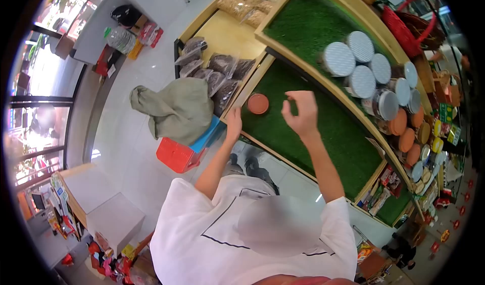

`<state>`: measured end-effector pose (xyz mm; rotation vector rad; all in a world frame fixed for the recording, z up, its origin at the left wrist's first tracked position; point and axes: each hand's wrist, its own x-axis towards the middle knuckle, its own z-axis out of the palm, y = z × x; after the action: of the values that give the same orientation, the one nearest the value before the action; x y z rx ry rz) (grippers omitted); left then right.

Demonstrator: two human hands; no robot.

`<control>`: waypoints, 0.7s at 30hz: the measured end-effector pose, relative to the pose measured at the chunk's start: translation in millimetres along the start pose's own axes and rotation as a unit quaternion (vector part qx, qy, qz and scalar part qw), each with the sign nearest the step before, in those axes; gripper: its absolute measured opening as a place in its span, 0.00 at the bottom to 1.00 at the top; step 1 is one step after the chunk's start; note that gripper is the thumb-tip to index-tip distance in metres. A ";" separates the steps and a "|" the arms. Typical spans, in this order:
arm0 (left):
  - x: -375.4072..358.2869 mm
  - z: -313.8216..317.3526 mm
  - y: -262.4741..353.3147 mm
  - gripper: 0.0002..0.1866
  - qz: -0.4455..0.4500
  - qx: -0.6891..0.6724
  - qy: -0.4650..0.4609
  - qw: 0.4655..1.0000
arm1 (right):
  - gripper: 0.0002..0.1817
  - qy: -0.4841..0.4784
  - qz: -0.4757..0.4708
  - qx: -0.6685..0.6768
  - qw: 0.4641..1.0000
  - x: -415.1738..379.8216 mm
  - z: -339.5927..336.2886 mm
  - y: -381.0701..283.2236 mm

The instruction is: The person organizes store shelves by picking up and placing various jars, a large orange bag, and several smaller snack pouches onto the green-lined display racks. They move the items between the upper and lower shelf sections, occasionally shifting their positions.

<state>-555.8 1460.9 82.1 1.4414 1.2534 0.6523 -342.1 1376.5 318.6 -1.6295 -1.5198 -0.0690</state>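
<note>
On the lower green turf shelf (323,141) stands a single jar with an orange-red lid (258,103), seen from above. My left hand (234,124) rests at the wooden divider on the shelf's left side, fingers stretched out along it. Above the turf, to the right of that jar, is my right hand (303,112). Its fingers are bent and the thumb stands apart, with nothing visible between them. Neither hand visibly touches the jar.
Silver-lidded jars (362,81) and orange-lidded jars (405,139) crowd the upper shelf. Left of the divider lie bags of dark goods (222,67). A green cloth (177,110) covers part of a red stool (177,155). A red basket (401,30) stands upper right.
</note>
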 end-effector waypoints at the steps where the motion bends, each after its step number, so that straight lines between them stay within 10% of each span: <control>1: -9.4 -3.2 -24.5 0.23 -0.124 -0.070 -0.027 0.989 | 0.16 -0.072 0.113 0.017 0.991 -19.9 35.9 10.5; 3: -17.4 -0.5 -53.6 0.32 -0.355 -0.213 -0.080 0.907 | 0.32 -0.182 0.203 -0.009 0.962 -65.1 107.3 60.0; 8: -4.0 27.3 -64.2 0.39 -0.409 -0.470 -0.072 0.779 | 0.53 -0.288 0.354 -0.048 0.888 -106.7 198.6 88.6; 14: 15.8 60.7 -36.8 0.29 -0.390 -0.538 -0.140 0.734 | 0.53 -0.265 0.372 -0.067 0.887 -98.5 196.3 87.8; 21: -63.1 5.8 100.4 0.42 -0.124 -0.458 -0.113 0.873 | 0.44 -0.126 0.221 0.005 0.967 -68.7 81.0 -17.5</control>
<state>-534.9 1412.3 188.4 0.5283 0.7378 0.7297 -414.4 1370.1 239.1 -1.9894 -1.2966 0.4031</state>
